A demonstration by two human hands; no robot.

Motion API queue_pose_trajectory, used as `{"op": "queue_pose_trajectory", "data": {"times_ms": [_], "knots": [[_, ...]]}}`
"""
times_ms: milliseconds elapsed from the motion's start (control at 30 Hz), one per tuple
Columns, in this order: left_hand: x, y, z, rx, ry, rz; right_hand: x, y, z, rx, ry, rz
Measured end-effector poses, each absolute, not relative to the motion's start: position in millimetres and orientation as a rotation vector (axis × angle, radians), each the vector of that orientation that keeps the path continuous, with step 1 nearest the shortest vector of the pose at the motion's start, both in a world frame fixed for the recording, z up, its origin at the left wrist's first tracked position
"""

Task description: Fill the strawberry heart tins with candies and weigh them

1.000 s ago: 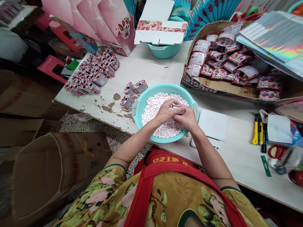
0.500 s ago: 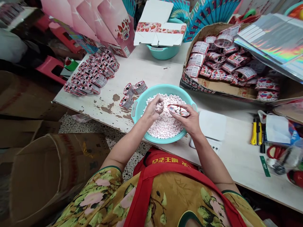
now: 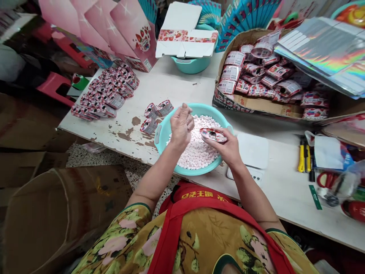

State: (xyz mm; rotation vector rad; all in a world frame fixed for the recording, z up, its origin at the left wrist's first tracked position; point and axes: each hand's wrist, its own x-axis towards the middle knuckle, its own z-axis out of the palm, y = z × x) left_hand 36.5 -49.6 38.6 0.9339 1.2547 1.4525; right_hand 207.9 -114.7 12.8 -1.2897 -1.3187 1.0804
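Observation:
A small oval printed candy pack (image 3: 205,133) with a dark round hole in its top face is gripped by my right hand (image 3: 230,149), over the right part of a turquoise basin (image 3: 163,141). Small pale pink-white round candies (image 3: 196,156) fill the basin's bottom. My left hand (image 3: 180,127) is raised over the basin's left side, fingers curled in; whatever lies inside them is hidden. Left of the basin stand three similar packs (image 3: 164,107), close together. Many more stand in a block (image 3: 110,91) at the table's left end.
A white scale (image 3: 253,150) lies right of the basin. Behind it, a cardboard box (image 3: 256,107) holds more packs, with shiny sheets (image 3: 327,53) on top. Pink cartons (image 3: 128,30) and another turquoise basin (image 3: 192,66) stand at the back. Yellow cutters (image 3: 301,156) lie right.
My left hand has risen and turned, hiding the candies seen in it. The loose candies on top of the pack are gone and its hole shows. The view has shifted slightly.

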Motion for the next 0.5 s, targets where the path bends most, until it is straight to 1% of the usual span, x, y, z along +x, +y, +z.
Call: {"op": "queue_pose_trajectory", "data": {"times_ms": [67, 167, 233, 300, 367, 433, 500], "knots": [[17.5, -43.0, 22.3, 1.232, 1.392, 1.236, 237.6, -125.9, 17.3, -1.363, -1.22, 0.971], [-1.1, -34.4, -8.3, 1.851, 1.458, 0.564, 290.5, -140.2, 8.9, -1.502, -1.111, 0.745], [1.0, -32.2, -24.3, 2.098, 1.391, 0.231, 319.6, -147.0, -6.7, -1.606, -1.081, 0.664], [13.5, -34.5, -31.6, 2.192, 1.392, 0.074, 338.6, -152.8, -24.0, -1.708, -1.105, 0.65], [29.1, -40.9, -31.0, 2.204, 1.429, -0.002, 350.0, -155.8, -34.3, -1.766, -1.176, 0.675], [40.1, -49.5, -26.9, 2.182, 1.407, -0.036, 361.0, -148.5, -31.0, -1.768, -1.231, 0.656], [42.8, -57.3, -23.5, 2.14, 1.349, -0.063, 377.3, -122.1, -13.2, -1.716, -1.266, 0.523]]}}
